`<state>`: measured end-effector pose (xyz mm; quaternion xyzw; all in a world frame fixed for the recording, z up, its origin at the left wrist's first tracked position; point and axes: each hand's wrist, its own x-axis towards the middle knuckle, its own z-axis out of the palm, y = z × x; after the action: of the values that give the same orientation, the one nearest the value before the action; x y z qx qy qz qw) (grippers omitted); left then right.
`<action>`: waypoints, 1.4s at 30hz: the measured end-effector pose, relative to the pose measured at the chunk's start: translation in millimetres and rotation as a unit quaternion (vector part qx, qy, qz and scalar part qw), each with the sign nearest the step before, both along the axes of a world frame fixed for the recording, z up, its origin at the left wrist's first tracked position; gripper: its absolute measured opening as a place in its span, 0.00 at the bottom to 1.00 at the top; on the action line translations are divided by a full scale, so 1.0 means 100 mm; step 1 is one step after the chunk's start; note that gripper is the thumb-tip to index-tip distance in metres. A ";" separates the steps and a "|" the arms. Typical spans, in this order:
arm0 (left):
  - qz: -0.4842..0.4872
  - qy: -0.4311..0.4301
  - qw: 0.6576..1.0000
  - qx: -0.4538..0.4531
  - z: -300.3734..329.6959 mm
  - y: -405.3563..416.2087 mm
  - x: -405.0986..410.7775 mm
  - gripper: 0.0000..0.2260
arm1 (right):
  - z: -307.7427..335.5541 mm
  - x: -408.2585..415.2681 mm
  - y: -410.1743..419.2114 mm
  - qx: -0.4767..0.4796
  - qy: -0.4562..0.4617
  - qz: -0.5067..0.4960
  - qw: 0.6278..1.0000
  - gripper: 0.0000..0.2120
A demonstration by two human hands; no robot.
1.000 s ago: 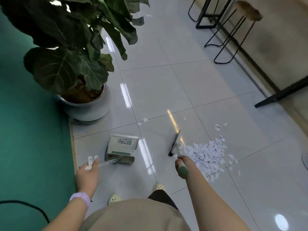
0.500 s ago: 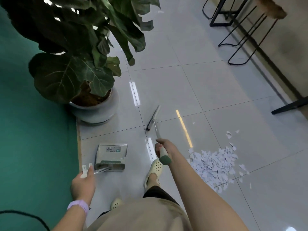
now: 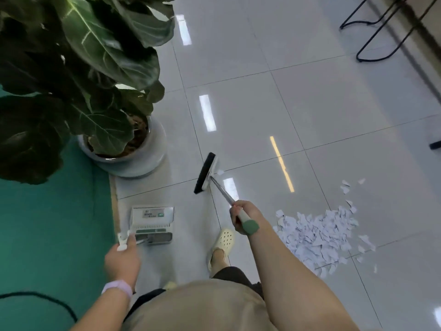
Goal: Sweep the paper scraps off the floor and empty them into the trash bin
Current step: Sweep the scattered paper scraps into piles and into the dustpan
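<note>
The broom [image 3: 207, 173] points up and away from the person, its thin metal shaft running from the right hand [image 3: 244, 217] toward the upper left; the head lies crosswise to that shaft, dark bristles on its left edge, white back on the right. The right hand wraps the pale grip just above its green end cap, so the broom head sits on the floor [image 3: 322, 103] well ahead of the hand, near the plant pot [image 3: 133, 161]. One loose scrap lies just beside the head. The paper scraps [image 3: 319, 232] — a white heap of torn bits — lie to the right of that hand, apart from the broom. The left hand [image 3: 123, 259] grips the top of the dustpan's handle; the dustpan [image 3: 152, 223] stands on the floor just ahead of it, beside the green mat [image 3: 47, 223].
</note>
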<state>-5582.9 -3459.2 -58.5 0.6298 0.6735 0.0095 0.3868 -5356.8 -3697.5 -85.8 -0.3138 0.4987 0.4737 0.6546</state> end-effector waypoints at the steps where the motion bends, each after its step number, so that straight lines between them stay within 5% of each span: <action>1: -0.002 -0.002 1.000 -0.001 0.00 -0.04 0.16 0.21 | -0.01 -0.01 -0.22 -0.008 0.002 -0.009 1.000 0.08; 12: -0.122 -0.033 0.992 -0.004 -0.07 -0.48 1.51 0.25 | 0.13 -0.30 -1.82 -0.096 -0.027 -0.206 0.974 0.04; 18: -0.240 -0.066 0.968 -0.020 -0.01 -0.69 1.94 0.25 | 0.68 0.15 -1.54 -0.183 -0.058 -0.275 0.942 0.10; 30: -0.426 -0.119 0.895 -0.060 0.09 -0.19 2.96 0.23 | 0.96 0.77 -0.69 -0.052 -0.085 -0.409 0.907 0.09; 42: -0.405 -0.091 0.910 -0.010 0.02 0.72 3.50 0.24 | 0.28 1.24 -0.07 0.016 -0.078 -0.398 0.914 0.12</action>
<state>-5233.1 -3387.6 -56.7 0.8411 0.3223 -0.0974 0.4233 -5233.0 -3704.8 -57.5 -0.1149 0.5218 0.1555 0.8309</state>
